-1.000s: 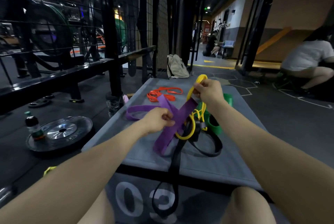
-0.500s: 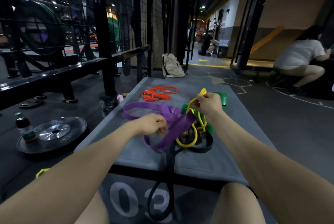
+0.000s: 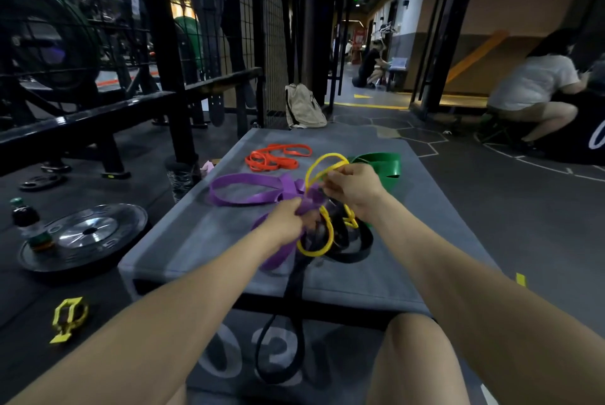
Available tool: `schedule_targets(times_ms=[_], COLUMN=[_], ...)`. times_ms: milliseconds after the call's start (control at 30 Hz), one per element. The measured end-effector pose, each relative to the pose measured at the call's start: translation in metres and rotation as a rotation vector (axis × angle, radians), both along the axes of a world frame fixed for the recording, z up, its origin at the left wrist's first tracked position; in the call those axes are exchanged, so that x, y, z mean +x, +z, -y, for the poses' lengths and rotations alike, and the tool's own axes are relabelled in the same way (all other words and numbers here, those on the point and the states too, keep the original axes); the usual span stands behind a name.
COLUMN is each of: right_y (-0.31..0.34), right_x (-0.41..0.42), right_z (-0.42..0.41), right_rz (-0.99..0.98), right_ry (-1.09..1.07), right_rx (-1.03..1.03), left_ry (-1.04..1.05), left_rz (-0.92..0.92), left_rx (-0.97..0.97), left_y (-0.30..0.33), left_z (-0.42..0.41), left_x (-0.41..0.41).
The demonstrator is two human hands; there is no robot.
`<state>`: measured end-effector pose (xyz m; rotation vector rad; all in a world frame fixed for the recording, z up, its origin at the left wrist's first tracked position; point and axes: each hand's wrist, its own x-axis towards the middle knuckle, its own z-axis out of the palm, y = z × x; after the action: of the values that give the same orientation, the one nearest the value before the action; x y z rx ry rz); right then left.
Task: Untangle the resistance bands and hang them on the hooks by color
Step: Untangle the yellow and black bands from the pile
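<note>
A tangle of resistance bands lies on a grey padded box (image 3: 203,234). My left hand (image 3: 288,219) grips the wide purple band (image 3: 245,190) where it bunches in the knot. My right hand (image 3: 352,183) pinches the thin yellow band (image 3: 319,165), whose upper loop stands above the pile while a lower loop lies by the black band (image 3: 353,249). The black band trails over the box's front edge. A green band (image 3: 383,164) lies behind my right hand. An orange band (image 3: 275,157) lies apart at the far side. No hooks are in view.
A black wire cage and rack (image 3: 163,44) stand on the left. A weight plate (image 3: 85,234) with a bottle (image 3: 27,224) lies on the floor, a yellow clip (image 3: 67,318) nearer. A beige bag (image 3: 304,106) leans past the box. A person (image 3: 537,84) crouches at right.
My right hand has come down with the yellow band, from held high to just above the pile. My left hand has moved in toward the knot, still on the purple band.
</note>
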<state>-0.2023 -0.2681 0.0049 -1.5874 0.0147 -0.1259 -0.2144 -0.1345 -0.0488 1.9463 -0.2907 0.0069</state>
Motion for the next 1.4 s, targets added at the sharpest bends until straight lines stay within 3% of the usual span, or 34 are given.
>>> schedule_targets(times_ms=[67,133,267,367,600,700,867,933,1000,1067,1200,1333,1400], right_y=[-0.009,-0.019,-0.037,-0.056,-0.087,-0.088,-0.090,-0.090,-0.089,-0.089,-0.088,-0.081,-0.079], right_x=[-0.002,-0.004,-0.015,-0.019,-0.017,-0.015,-0.014,-0.012,-0.008,-0.003,0.006,0.012,0.019], right_z=[0.003,0.005,-0.004,-0.020,-0.050,-0.053,-0.054,-0.052,-0.051,-0.051,-0.053,-0.053,-0.056], right_rz=[-0.025,-0.042,-0.023,-0.016,-0.006,-0.010,-0.011,-0.014,0.002,0.029,0.134,0.287,0.330], right_ry=[0.045,0.053,0.197,0.315,0.350,0.343,0.447,0.444,0.439,0.441,0.362,0.153,0.180], right_rx=[-0.167,-0.347,-0.747,-0.836,-1.036,-0.939,-0.718,-0.695,-0.752,-0.791,-0.860,-0.829,-0.941], left_ry=[0.083,0.148,0.201,0.246,0.251,0.247,0.573,0.451,0.256,0.162,0.191,0.122,0.144], left_rz=[-0.074,-0.138,-0.219,-0.267,-0.292,-0.274,0.142,0.374,0.474,0.416,0.286,0.237,0.249], left_rx=[-0.195,-0.259,-0.185,-0.072,0.125,0.173,0.680,0.832,0.869,0.888,1.005,0.913,0.879], left_y=[0.003,0.008,0.006,-0.003,-0.032,-0.029,-0.032,-0.035,-0.037,-0.042,-0.049,-0.044,-0.040], left_z=[-0.013,-0.029,-0.060,-0.083,-0.102,-0.093,-0.090,-0.095,-0.098,-0.094,-0.088,-0.094,-0.101], left_x=[0.006,0.013,0.013,0.008,-0.003,-0.011,-0.018,-0.018,-0.018,-0.018,-0.011,-0.002,0.001])
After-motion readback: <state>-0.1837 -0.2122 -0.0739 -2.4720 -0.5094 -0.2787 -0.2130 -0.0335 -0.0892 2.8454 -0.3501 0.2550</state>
